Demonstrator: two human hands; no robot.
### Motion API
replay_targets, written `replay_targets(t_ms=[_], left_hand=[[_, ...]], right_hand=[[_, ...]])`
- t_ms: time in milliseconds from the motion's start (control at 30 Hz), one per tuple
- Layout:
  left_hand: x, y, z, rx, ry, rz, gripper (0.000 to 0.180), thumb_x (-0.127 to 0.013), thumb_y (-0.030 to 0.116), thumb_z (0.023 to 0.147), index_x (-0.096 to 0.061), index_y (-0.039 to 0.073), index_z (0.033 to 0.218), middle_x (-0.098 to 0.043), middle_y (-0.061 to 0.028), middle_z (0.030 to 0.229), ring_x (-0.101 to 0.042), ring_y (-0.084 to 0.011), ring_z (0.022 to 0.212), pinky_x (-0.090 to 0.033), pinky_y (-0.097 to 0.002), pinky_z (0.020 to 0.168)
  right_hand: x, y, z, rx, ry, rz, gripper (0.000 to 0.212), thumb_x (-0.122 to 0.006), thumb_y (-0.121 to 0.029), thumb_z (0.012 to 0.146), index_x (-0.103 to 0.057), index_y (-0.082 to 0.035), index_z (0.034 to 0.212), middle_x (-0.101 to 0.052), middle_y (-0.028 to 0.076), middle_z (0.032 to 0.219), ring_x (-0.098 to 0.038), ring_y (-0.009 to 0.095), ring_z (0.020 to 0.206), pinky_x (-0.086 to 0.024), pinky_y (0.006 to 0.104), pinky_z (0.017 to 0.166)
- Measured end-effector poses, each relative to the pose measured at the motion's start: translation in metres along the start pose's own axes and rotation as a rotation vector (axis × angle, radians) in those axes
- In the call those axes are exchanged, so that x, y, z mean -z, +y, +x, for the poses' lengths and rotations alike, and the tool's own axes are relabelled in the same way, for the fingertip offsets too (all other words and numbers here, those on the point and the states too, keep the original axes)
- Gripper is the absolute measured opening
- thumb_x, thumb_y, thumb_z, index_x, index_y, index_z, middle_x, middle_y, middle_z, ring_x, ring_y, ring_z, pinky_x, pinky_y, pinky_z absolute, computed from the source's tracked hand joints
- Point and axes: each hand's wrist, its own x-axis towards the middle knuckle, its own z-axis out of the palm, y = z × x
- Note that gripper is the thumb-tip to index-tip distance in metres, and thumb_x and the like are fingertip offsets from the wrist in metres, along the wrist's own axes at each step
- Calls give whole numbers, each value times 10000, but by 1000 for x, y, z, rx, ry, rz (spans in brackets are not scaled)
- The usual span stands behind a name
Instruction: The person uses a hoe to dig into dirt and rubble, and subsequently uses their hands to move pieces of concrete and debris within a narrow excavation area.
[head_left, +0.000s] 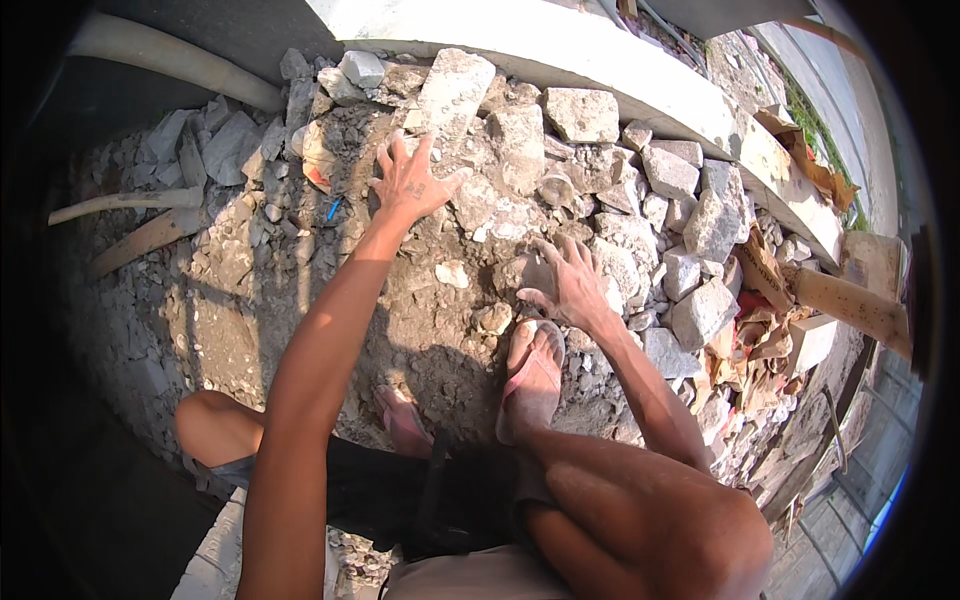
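Observation:
My left hand (412, 185) is spread wide over dusty, rubble-strewn ground, with its fingertips by the lower end of a long pale concrete chunk (457, 88). Nothing shows in its grasp. Lower and to the right, my right hand (575, 285) is also open, fingers apart, next to a rounded dusty stone (518, 272); whether it touches that stone I cannot tell. Just below it is my sandalled foot (535, 370). A squarish block (582, 115) and a dusty slab (518, 150) lie between and beyond the hands. A small pale stone (452, 273) sits on the soil between my forearms.
Broken concrete blocks (712, 225) pile up on the right, beside torn brown paper (765, 270) and a pipe (850, 305). A white ledge (560, 55) curves along the far side. Wooden handles (125, 203) jut in at the left, below a thick pale pipe (170, 55).

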Motion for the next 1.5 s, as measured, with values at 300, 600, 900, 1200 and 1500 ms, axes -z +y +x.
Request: replay_targets(t_ms=[300, 600, 900, 1200, 1500], left_hand=[[-30, -9, -37, -95, -99, 137, 842, -775, 645, 721, -533, 250, 1423, -146, -243, 1620, -130, -615, 1415, -382, -715, 1026], [-36, -11, -28, -93, -60, 156, 774, -813, 619, 699, -563, 316, 1366, -162, -219, 1612, -193, -633, 1393, -361, -710, 1049], [-14, -2, -14, -89, -180, -11, 786, -860, 577, 662, -541, 305, 1328, -198, -212, 1595, -82, -595, 1446, -266, -778, 1065], [-9, -23, 39, -8, -353, 104, 1194, -840, 681, 598, -238, 354, 1576, -27, -243, 1649, -96, -557, 1474, -286, -760, 1083], [-6, -23, 19, -107, -228, 66, 977, -826, 595, 647, -434, 289, 1488, -229, -270, 1554, -210, -552, 1425, -283, -720, 1082]], right_hand=[[-49, -23, 23, -15, -80, 219, 778, -848, -156, 737, -416, -6, 1367, -480, 293, 1212, -528, 467, 1119, -464, 525, 956], [38, -41, -8, -92, 119, 334, 435, -838, -204, 751, -567, 26, 1002, -515, 185, 965, -532, 378, 933, -467, 452, 817], [80, 60, -55, -3, -406, 326, 679, -837, -30, 635, -504, 14, 1226, -467, 184, 1239, -536, 357, 1134, -468, 423, 950], [66, 30, -65, -40, -380, 173, 862, -881, -153, 588, -520, -69, 1366, -564, 226, 1167, -475, 405, 1178, -462, 493, 980], [77, 18, -54, -252, -171, 331, 769, -888, -173, 606, -555, -66, 1292, -452, 240, 1180, -524, 419, 1101, -451, 489, 999]])
